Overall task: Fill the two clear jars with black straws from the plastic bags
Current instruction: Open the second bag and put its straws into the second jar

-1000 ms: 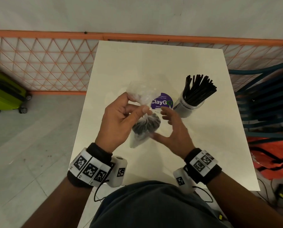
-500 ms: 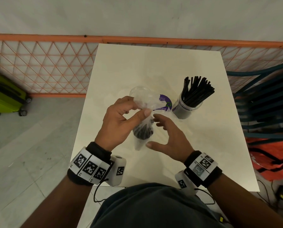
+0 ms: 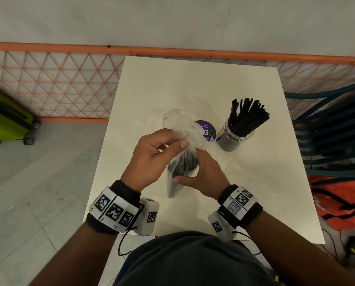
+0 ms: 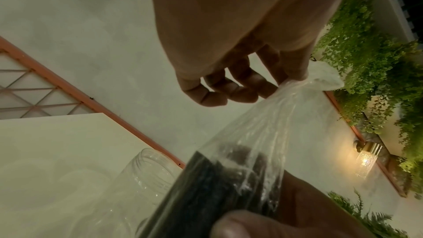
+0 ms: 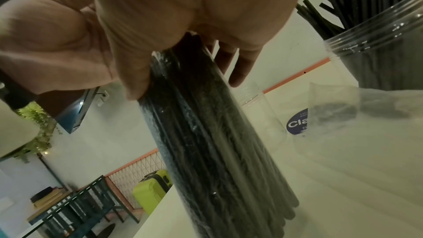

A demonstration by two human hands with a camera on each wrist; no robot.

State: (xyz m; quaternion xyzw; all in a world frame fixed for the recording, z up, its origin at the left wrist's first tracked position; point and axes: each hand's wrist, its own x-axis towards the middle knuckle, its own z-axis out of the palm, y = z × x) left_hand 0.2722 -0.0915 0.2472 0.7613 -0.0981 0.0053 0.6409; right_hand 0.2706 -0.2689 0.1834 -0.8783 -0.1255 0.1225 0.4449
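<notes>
A clear plastic bag of black straws (image 3: 185, 164) stands upright near the table's front, its bottom on the tabletop. My left hand (image 3: 179, 141) pinches the bag's gathered top (image 4: 304, 86) between thumb and fingers. My right hand (image 3: 190, 169) wraps round the middle of the bundle (image 5: 206, 133), thumb in front. Just behind the bag stands an empty clear jar (image 3: 175, 119), also seen in the left wrist view as a clear jar (image 4: 146, 169). To the right, a second clear jar (image 3: 233, 139) holds a fan of black straws (image 3: 247, 114).
The white table (image 3: 193, 83) carries a round purple sticker (image 3: 206, 129) between the jars. A flat, emptied plastic bag (image 5: 354, 115) lies in front of the filled jar. An orange mesh fence (image 3: 59, 83) runs behind, a green suitcase (image 3: 5, 118) at left, dark chairs (image 3: 333, 129) at right.
My right hand, open beside the bag before, has closed round the straw bundle. My left hand kept its pinch on the bag's top and drew it up a little.
</notes>
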